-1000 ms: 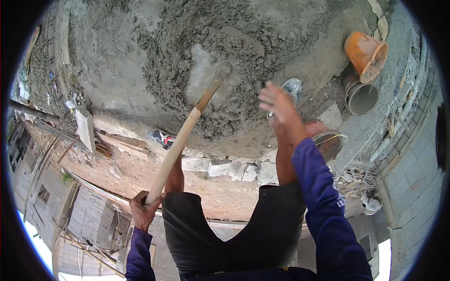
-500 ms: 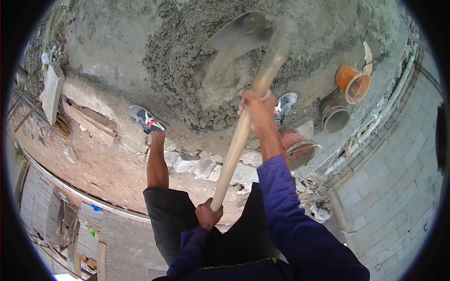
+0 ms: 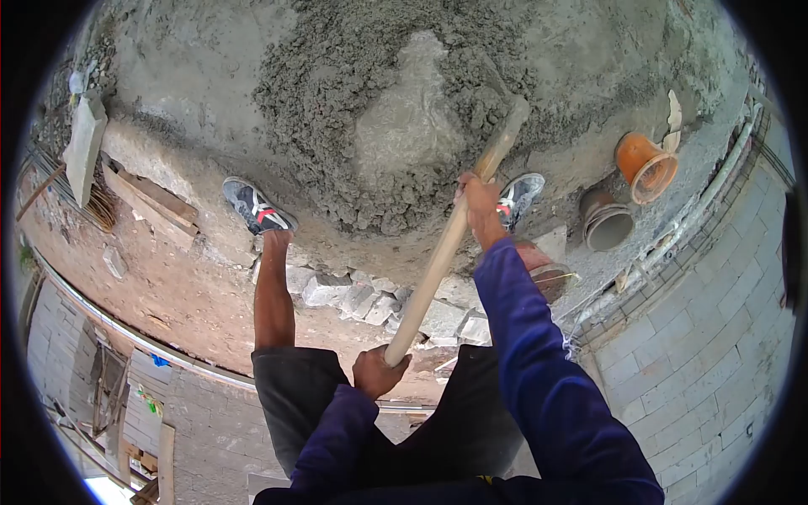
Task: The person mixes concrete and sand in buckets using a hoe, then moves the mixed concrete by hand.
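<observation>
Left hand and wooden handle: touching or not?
Touching. The head view shows the left hand wrapped around the lower end of the wooden handle, no gap between them.

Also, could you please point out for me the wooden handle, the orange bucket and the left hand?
Wooden handle (image 3: 435,273): head view, middle of the shaft.
Orange bucket (image 3: 633,154): head view, outer side wall.
Left hand (image 3: 375,374): head view, back of the hand.

Grey block wall (image 3: 707,370), reddish dirt ground (image 3: 168,286), pale daylight, lower left corner
</observation>
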